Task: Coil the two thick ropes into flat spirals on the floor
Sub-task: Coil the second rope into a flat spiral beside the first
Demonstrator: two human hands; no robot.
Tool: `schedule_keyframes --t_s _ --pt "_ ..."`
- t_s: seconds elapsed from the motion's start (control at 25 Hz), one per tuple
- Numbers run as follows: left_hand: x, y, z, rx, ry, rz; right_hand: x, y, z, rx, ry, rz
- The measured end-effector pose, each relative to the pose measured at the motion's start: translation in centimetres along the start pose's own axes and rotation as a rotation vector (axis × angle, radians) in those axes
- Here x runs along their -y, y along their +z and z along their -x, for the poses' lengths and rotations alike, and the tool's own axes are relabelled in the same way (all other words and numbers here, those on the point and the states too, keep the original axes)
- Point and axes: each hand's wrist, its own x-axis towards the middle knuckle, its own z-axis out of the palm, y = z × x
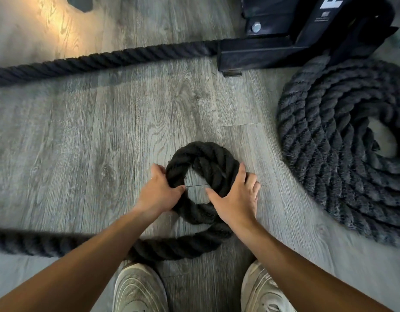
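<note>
1. the finished coil point(343, 154) lies flat on the wood-look floor point(82, 131) at the right, several turns wound round an open middle, just beside the black steel rack base point(262, 52). by my reading this first rope is done.
2. the second rope point(201, 176) is only begun: one small ring, about a turn and a half, sits in the middle of the floor ahead of the pale sneakers point(140, 289).
3. the left hand point(158, 190) grips the ring's left side, fingers curled over the rope and thumb inside the hole.
4. the right hand point(235, 199) presses on the ring's right side with fingers spread and fairly straight, thumb reaching into the hole.
5. the tail runs from the ring's near side away to the left, out of view.
6. another straight length point(104, 59) lies across the far floor toward the rack; most of the winding looks left to do.
</note>
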Motion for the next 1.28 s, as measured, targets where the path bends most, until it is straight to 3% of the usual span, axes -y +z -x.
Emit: schedule_keyframes --t_s 0.08,0.16,0.24,0.32,0.4,0.48,0.56,0.72,0.84,0.88,0.96,1.04,1.12,1.2,1.28 --pt "-1.9 -1.1 -0.9 0.018 0.143 -0.360 -0.2 0.0 -0.6 -0.008 -0.049 -0.017" --pt "-4.3 -1.6 -2.4 -0.053 0.461 -0.767 0.0 0.1 -0.8 -0.004 -0.095 -0.006" --pt "-6.3 -1.6 -4.1 0.062 0.756 -0.975 0.2 -0.1 -1.0 0.030 -0.127 0.010" --pt "-7.1 -1.4 -5.7 0.203 0.845 -1.078 0.5 -0.7 -0.9 0.045 -0.127 0.053" --pt "-6.9 -0.8 -6.3 0.168 0.871 -1.177 0.9 -0.8 0.4 0.043 -0.027 0.066" --pt "-6.5 -0.4 -5.9 0.106 0.874 -1.223 1.0 -0.5 3.1 0.119 0.148 -0.071" --pt "-5.8 -0.5 -5.1 0.056 0.824 -1.223 0.6 -0.4 3.8 0.162 0.200 -0.197" --pt "-2.8 -0.2 -2.8 -0.168 0.483 -1.025 0.9 -2.2 -2.8 0.146 -0.113 -0.118" --pt "-1.9 -0.6 -0.4 -0.143 0.141 -0.735 1.9 -3.0 -5.6 0.140 -0.313 -0.040" --pt "-2.3 -1.1 -0.3 -0.127 0.112 -0.682 2.0 -3.1 -5.8 0.135 -0.356 -0.032" --pt "-3.0 -1.9 -1.5 -0.116 0.212 -0.682 1.6 -3.4 -6.4 0.145 -0.409 -0.052" --pt "-3.9 -1.8 -3.1 -0.019 0.421 -0.704 1.4 -3.8 -6.6 0.155 -0.421 -0.082" --pt "-4.6 -0.9 -3.8 0.046 0.540 -0.862 1.5 -3.9 -5.7 0.103 -0.399 -0.081" --pt "-4.7 -0.2 -3.3 -0.036 0.537 -0.978 1.1 -2.7 -3.0 0.001 -0.226 -0.044" --pt "-4.7 0.5 -2.5 -0.095 0.478 -0.977 0.5 -1.4 0.4 0.003 0.090 -0.037"
